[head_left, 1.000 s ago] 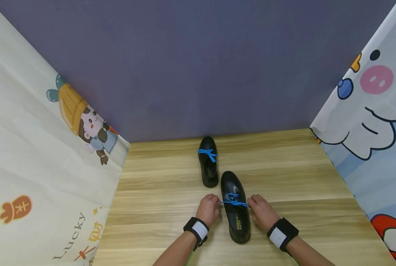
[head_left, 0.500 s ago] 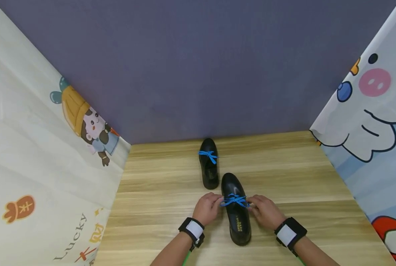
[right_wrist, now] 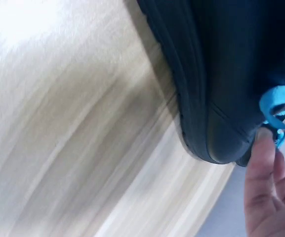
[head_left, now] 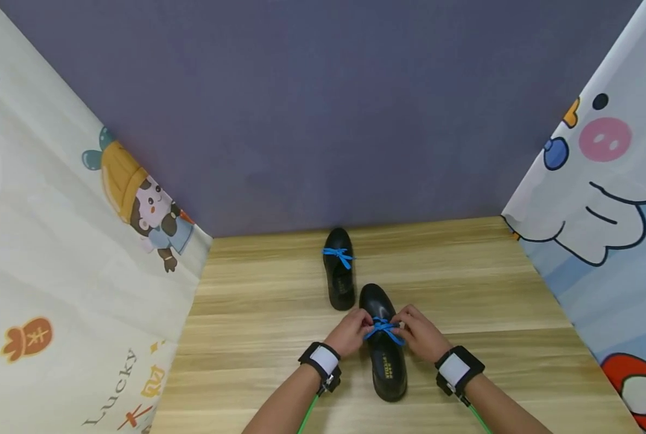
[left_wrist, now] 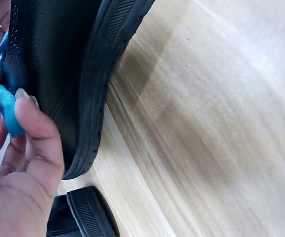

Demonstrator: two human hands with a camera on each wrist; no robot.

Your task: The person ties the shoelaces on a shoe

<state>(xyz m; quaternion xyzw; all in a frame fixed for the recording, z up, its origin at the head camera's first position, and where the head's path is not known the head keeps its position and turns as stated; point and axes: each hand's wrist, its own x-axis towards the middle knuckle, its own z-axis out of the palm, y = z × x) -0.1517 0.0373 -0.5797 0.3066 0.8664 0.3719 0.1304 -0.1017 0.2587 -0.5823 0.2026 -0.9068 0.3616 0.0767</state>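
The nearer black leather shoe (head_left: 374, 298) stands on the floor, toe pointing away, with a blue shoelace (head_left: 383, 327) knotted over its opening. My left hand (head_left: 350, 333) is at the shoe's left side. In the left wrist view its thumb and fingers pinch a flat blue part of the lace (left_wrist: 8, 109). On the other side is my right hand (head_left: 423, 336). The right wrist view has its thumb and fingertips pinching the lace by the knot, under a blue loop (right_wrist: 273, 98). Part of the knot is hidden by fingers.
Ahead and slightly left stands another black shoe (head_left: 341, 292) with a tied blue bow (head_left: 338, 253). Wood-look flooring (head_left: 268, 289) runs up to a grey-purple wall (head_left: 323, 120). Printed white curtains (head_left: 46, 241) hang on both sides.
Both hands have come inward over the nearer shoe, closer together. The lace ends, drawn out sideways a second ago, now hang loosely round the knot. The shoes stay put.
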